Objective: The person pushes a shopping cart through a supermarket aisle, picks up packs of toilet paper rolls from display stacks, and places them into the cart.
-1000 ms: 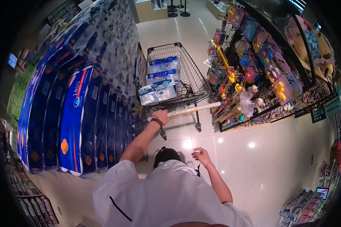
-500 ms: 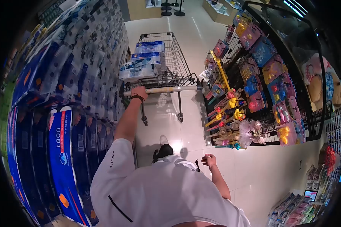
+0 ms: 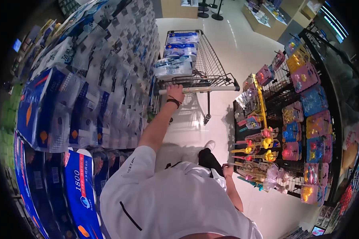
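My left hand (image 3: 175, 93), with a dark band at the wrist, is wrapped round the left part of the pale handle (image 3: 211, 89) of a wire shopping cart (image 3: 213, 59). Blue-and-white plastic-wrapped packs (image 3: 173, 67) lie in the cart's left side. My right hand (image 3: 227, 170) hangs low beside my dark trouser leg, near the hanging toys. Its fingers are small and partly unclear in view; whether they hold anything does not show.
Stacked blue packs marked 1800 (image 3: 79, 179) and clear-wrapped packs (image 3: 127, 59) rise on the left. A black wire rack of carded toys (image 3: 317, 123) stands on the right. Display counters (image 3: 263, 22) and black post bases (image 3: 217, 17) are ahead.
The cart and I have moved forward along the aisle; more of the toy rack now stands beside me. My left hand stays on the handle. My right hand has swung down beside my leg.
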The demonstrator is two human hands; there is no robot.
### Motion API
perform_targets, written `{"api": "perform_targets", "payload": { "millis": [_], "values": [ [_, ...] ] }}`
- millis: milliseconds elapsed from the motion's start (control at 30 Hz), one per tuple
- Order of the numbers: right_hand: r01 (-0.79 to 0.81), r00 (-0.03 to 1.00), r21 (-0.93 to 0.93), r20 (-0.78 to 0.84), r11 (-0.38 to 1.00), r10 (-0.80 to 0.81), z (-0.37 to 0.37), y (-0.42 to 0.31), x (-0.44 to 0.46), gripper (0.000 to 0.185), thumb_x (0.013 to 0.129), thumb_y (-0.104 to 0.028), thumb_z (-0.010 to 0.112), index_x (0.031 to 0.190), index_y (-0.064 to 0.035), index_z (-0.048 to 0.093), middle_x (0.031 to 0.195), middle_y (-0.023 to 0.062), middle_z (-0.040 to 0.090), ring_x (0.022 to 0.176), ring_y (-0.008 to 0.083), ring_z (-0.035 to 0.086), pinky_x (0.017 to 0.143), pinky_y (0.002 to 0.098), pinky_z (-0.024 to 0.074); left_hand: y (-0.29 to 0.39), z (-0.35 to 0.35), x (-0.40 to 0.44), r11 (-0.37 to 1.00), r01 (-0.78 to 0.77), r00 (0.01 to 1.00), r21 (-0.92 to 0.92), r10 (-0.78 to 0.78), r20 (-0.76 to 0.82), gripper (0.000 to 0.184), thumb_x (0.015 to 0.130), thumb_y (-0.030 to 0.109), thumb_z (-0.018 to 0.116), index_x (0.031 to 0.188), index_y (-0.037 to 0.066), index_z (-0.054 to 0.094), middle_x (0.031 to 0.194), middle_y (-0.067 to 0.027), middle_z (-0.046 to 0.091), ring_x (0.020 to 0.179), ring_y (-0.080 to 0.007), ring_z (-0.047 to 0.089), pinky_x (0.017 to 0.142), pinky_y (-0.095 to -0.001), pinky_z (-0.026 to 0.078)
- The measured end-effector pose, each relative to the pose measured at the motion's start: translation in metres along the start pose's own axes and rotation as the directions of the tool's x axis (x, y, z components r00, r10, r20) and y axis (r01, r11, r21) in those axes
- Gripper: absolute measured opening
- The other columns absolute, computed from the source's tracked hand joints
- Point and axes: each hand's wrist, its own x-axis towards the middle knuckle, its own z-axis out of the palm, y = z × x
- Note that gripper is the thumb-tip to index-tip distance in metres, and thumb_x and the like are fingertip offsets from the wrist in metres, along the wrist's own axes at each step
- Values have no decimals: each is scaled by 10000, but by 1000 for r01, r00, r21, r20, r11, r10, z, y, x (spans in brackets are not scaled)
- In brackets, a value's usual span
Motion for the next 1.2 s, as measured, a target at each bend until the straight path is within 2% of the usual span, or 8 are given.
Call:
{"api": "perform_targets", "payload": {
  "millis": [133, 267, 567, 700, 933, 967, 1067, 1200],
  "values": [
    [191, 977, 168, 65, 967, -205, 25, -87, 51, 180, 877, -61, 623, 1038, -12, 687, 821, 97, 706, 737, 129, 659, 638, 254, 516, -21, 6, -6, 969, -241, 966, -62, 232, -115, 344, 828, 192, 659, 1148, 104, 570, 1070, -107, 623, 1087, -286, 574, 918, -435, 411],
    [-33, 860, 431, 473, 902, -194, 37, -203, 81, 263, 937, -58, 563, 1197, -26, 592, 966, 106, 700, 768, 144, 651, 668, 252, 530, -52, 4, -7, 988, -154, 987, 8, 154, -46, 324, 818, 230, 685, 1099, 117, 572, 1013, -97, 636, 1023, -283, 599, 890, -435, 417],
    [56, 388, 361, 851, 931, -354, 60, -404, 139, 274, 986, -203, 589, 1225, -71, 594, 1046, 115, 702, 917, 185, 686, 781, 307, 550, -33, 5, 17, 994, -65, 995, -82, 71, 66, 273, 789, 254, 728, 942, 110, 553, 799, -85, 676, 762, -303, 696, 665, -433, 547],
    [21, 320, 337, 890, 941, -325, 50, -464, 177, 297, 991, -199, 581, 1259, -72, 573, 1062, 117, 702, 933, 204, 690, 785, 314, 554, -6, 8, 46, 996, 4, 994, -94, 6, 105, 242, 779, 218, 715, 924, 106, 558, 819, -90, 681, 766, -310, 698, 662, -433, 548],
    [-285, 285, 470, 874, 835, -394, 18, -512, 260, 424, 965, -254, 548, 1324, -32, 505, 1219, 140, 636, 1084, 241, 639, 868, 389, 545, 68, 25, 122, 979, 131, 980, -153, -105, 169, 241, 819, 258, 678, 984, 106, 589, 853, -107, 698, 775, -314, 707, 659, -438, 555],
    [-355, 266, 509, 859, 784, -437, 11, -513, 273, 482, 982, -380, 519, 1320, -36, 505, 1273, 134, 592, 1189, 246, 562, 948, 442, 504, 80, 31, 133, 978, 133, 982, -160, -108, 153, 251, 842, 272, 652, 1020, 103, 597, 876, -115, 700, 767, -318, 706, 668, -440, 556],
    [-414, 467, 603, 783, 682, -410, -23, -521, 302, 512, 988, -467, 512, 1300, -61, 516, 1276, 114, 579, 1203, 230, 527, 985, 452, 464, 123, 29, 175, 942, 159, 981, -295, -116, 157, 280, 856, 273, 631, 1070, 97, 595, 872, -119, 702, 782, -320, 706, 686, -441, 558],
    [-331, 638, 659, 684, 675, -354, -42, -508, 356, 481, 1011, -457, 502, 1330, -98, 531, 1256, 67, 587, 1150, 189, 541, 962, 399, 454, 181, 26, 225, 920, 53, 998, -388, -63, -12, 544, 833, 184, 607, 1353, 79, 485, 1221, -175, 595, 804, -344, 699, 739, -432, 561]
  ]
}}
